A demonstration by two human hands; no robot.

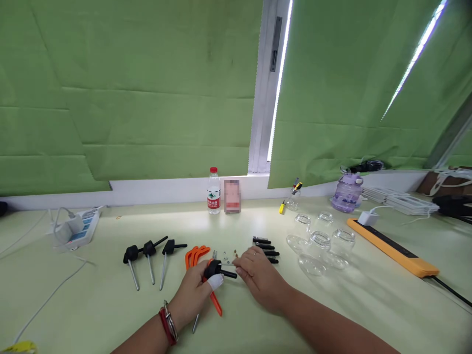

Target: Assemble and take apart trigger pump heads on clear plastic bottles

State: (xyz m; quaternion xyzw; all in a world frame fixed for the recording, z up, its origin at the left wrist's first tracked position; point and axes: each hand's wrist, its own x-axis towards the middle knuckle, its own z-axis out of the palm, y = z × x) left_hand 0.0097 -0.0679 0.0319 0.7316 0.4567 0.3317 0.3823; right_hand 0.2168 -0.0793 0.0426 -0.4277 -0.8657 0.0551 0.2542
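Note:
My left hand (195, 290), with white tape on its thumb, is closed on a black-headed tool (214, 269) whose metal rod slants down toward me. My right hand (258, 275) is beside it, its fingertips pinched at the end of a thin metal pin that runs to the black head. Orange curved handles (195, 254) lie just beyond my left hand, and an orange piece (216, 304) shows under it. Small metal bits (225, 256) rest between the hands. Several black parts with bristle-like tips (265, 247) lie behind my right hand.
Three black-headed rods (167, 248) lie at left, near a white power strip (86, 228). A water bottle (214, 191) stands at the back. Clear glass jars (320, 242), a purple bottle (346, 192) and an orange power strip (394, 248) are at right.

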